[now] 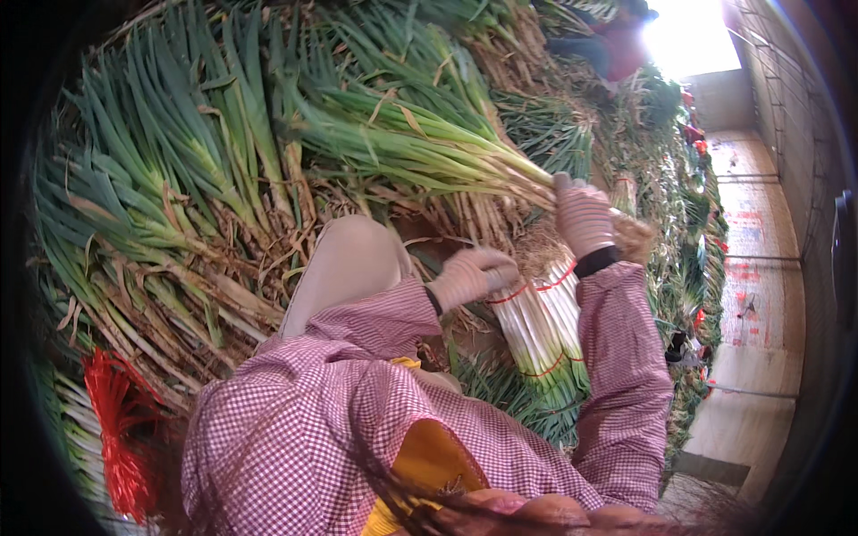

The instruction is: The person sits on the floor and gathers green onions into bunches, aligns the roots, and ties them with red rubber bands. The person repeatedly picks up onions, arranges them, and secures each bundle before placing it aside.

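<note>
My right hand [584, 218], in a striped glove, grips a loose bunch of long green onions [462, 157] near their root end. Their leaves stretch to the left, and a blurred root tuft [630, 238] pokes out past the hand. My left hand [472, 278], gloved and blurred by motion, has curled fingers beside the root ends of cleaned white-stemmed bundles [529, 328]; whether it holds anything is unclear. Red ties [507, 295] circle those bundles, whose roots lie just below my right hand.
Unpeeled green onions with dry leaves [221, 174] pile up at the left and beyond. A hank of red plastic string [120, 429] hangs at lower left. My knee [348, 268] rises between pile and hands. Another person [620, 47] is at the far end; a wall [757, 295] runs along the right.
</note>
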Motion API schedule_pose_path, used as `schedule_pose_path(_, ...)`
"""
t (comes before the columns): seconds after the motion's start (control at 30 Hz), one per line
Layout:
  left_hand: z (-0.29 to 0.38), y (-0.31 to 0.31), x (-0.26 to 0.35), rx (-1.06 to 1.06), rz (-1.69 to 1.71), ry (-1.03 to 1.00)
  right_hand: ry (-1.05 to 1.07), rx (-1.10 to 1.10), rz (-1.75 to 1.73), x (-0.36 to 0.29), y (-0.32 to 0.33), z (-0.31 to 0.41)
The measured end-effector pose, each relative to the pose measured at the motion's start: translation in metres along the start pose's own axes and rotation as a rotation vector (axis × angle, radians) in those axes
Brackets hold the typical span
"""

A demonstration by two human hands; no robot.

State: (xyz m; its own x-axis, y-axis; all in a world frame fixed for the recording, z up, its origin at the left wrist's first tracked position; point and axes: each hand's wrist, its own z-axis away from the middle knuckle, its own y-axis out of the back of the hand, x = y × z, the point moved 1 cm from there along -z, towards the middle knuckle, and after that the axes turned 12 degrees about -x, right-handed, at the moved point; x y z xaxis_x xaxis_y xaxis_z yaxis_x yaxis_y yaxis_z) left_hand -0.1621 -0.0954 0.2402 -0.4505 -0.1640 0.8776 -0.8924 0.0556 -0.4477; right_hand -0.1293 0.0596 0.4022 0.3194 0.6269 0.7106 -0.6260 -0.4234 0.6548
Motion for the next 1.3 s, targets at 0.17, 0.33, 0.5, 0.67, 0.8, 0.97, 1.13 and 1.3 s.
schedule_pose_path(0.17,-0.011,0.029,0.088,0.504,-0.625,-0.518,0.017,0.187,0.183,0.068,0.056,0.075)
schedule_pose_path(0.33,-0.047,-0.013,0.1,0.441,-1.076,-0.498,-0.056,0.044,0.22,0.084,0.069,0.137)
schedule_pose_path(0.5,-0.032,-0.055,0.077,0.28,-1.161,-0.699,-0.055,0.029,0.185,0.087,0.064,0.2)
schedule_pose_path(0.67,-0.027,-0.078,0.062,-0.053,-1.336,-0.677,-0.106,-0.108,0.134,0.083,0.048,0.253)
schedule_pose_path(0.8,-0.036,-0.104,0.055,-0.221,-1.387,-0.529,-0.145,-0.118,0.092,0.089,0.026,0.288)
schedule_pose_path(0.97,-0.037,-0.133,0.041,-0.305,-0.598,-0.291,-0.258,-0.218,0.184,0.098,0.007,0.332)
schedule_pose_path(1.13,-0.019,-0.157,0.03,-0.515,-1.129,-0.675,-0.247,-0.349,0.046,0.094,0.008,0.369)
schedule_pose_path(1.3,-0.01,-0.181,0.027,-0.525,-1.44,-0.786,-0.281,-0.434,-0.081,0.085,0.009,0.394)
